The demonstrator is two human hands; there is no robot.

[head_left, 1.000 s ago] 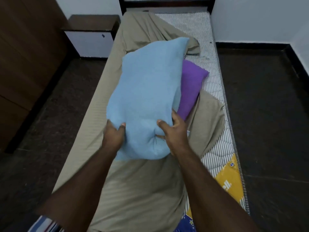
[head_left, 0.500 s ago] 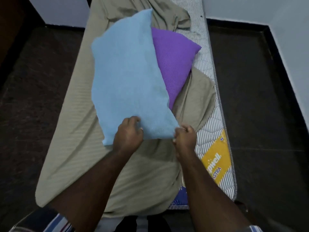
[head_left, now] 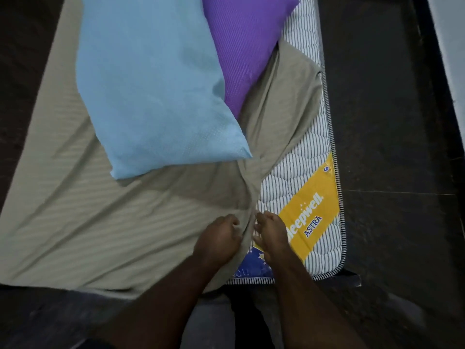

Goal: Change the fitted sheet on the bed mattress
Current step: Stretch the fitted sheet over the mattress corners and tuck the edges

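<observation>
A beige fitted sheet (head_left: pixel 105 222) lies loose and wrinkled over the striped mattress (head_left: pixel 302 177), whose right side and near corner are bare, showing a yellow label. A bunched ridge of the sheet runs down to the foot of the bed. My left hand (head_left: pixel 217 239) grips this ridge from the left, fingers curled into the cloth. My right hand (head_left: pixel 273 234) is right beside it on the ridge's other side, fingers curled at the sheet's edge over the bare mattress. A light blue pillow (head_left: pixel 153 84) and a purple pillow (head_left: pixel 246 41) lie on the sheet further up.
Dark floor (head_left: pixel 392 147) runs along both sides of the bed. A white wall base (head_left: pixel 450 46) shows at the far right. The foot end of the bed is directly below me.
Both hands let go of the blue pillow, which now lies on the bed. They dropped toward the foot of the bed and took the bunched sheet; the view tilted downward.
</observation>
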